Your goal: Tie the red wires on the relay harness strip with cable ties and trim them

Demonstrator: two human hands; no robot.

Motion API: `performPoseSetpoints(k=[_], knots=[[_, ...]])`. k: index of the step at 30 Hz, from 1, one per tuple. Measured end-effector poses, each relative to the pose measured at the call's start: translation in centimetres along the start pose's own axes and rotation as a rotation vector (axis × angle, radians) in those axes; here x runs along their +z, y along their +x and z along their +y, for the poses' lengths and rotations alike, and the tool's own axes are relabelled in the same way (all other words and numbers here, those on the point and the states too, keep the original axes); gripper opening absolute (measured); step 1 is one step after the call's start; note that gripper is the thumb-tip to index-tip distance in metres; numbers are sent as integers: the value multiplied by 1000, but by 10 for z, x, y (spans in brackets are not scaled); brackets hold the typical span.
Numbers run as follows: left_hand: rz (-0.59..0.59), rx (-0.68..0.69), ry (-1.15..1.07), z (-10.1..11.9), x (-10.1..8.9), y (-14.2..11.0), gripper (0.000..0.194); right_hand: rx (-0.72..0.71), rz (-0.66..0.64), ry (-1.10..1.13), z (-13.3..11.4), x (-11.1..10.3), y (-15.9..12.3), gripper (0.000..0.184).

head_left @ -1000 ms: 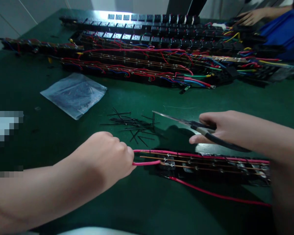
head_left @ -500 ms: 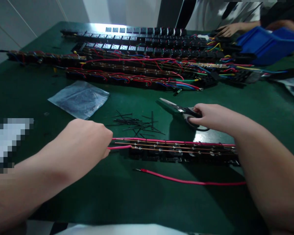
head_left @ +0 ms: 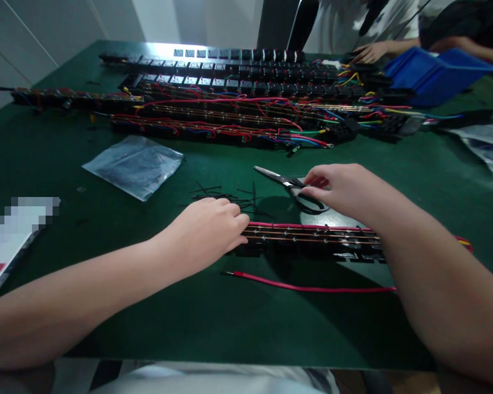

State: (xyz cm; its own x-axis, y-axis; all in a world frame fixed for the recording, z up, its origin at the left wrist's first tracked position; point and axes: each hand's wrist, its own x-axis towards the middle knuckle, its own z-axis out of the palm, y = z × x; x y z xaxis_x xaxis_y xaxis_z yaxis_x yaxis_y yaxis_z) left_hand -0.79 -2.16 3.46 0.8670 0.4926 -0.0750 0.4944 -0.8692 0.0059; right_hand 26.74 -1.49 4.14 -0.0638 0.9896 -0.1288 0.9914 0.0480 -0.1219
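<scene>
My left hand is closed over the left end of a black socket strip with copper bars along it. A red wire, tied along the strip's far edge, runs in under these fingers; its end is hidden. Beyond the strip lie black-handled scissors, blades pointing left. My right hand is at their handles, thumb and fingers apart, the thumb close to or touching the handle. A loose red wire with a metal tip lies nearer me. Black cable ties are scattered behind my left hand.
Several wired socket strips fill the back of the green table. A clear plastic bag lies mid-left, a partly blurred phone-like object at far left. At back right are a blue bin and another person's hand.
My left hand has moved right onto the strip's end from the red wire it held beyond it. The right hand's fingers have loosened around the scissors, which now lie on the table.
</scene>
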Motion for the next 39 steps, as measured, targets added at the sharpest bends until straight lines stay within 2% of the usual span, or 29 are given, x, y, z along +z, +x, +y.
performPoseSetpoints(k=[5,11,13,16,18,20,21,22,23,25,26,29,31,34,37,39], knots=[[-35,-11,-3,0,-5,-2,18,-31,-10,163,-8,-2,-4,21],[-94,-47,46,-2,-10,-8,15,-44,24,217,-6,-2,-6,21],[-122,-76,72,-5,-12,-13,15,-129,3,256,-9,-3,-8,23],[-155,-159,150,-7,-19,-24,12,-346,-97,287,-17,-4,-14,29],[-150,-222,218,-1,-25,-32,11,-474,-184,256,-24,-3,-17,33],[-85,-248,302,12,-26,-36,13,-548,-232,220,-30,0,-20,40],[-60,-204,296,21,-25,-36,13,-567,-234,208,-32,2,-20,41],[-41,-98,236,31,-22,-35,7,-574,-235,199,-33,4,-20,41],[-31,28,140,40,-17,-34,10,-574,-230,192,-34,5,-20,39],[-76,202,-2,55,-4,-28,30,-564,-234,186,-34,9,-19,36],[-98,254,-13,59,3,-25,30,-558,-237,187,-34,11,-19,35],[-95,299,-14,63,16,-21,6,-543,-233,195,-35,17,-19,39],[-130,238,5,59,17,-23,1,-545,-216,191,-39,23,-19,39],[-219,53,82,51,12,-33,3,-587,-162,181,-50,32,-22,37],[-302,-111,167,48,5,-41,8,-625,-3,138,-61,39,-26,45],[-290,-122,166,50,2,-41,6,-662,68,79,-65,40,-29,43]])
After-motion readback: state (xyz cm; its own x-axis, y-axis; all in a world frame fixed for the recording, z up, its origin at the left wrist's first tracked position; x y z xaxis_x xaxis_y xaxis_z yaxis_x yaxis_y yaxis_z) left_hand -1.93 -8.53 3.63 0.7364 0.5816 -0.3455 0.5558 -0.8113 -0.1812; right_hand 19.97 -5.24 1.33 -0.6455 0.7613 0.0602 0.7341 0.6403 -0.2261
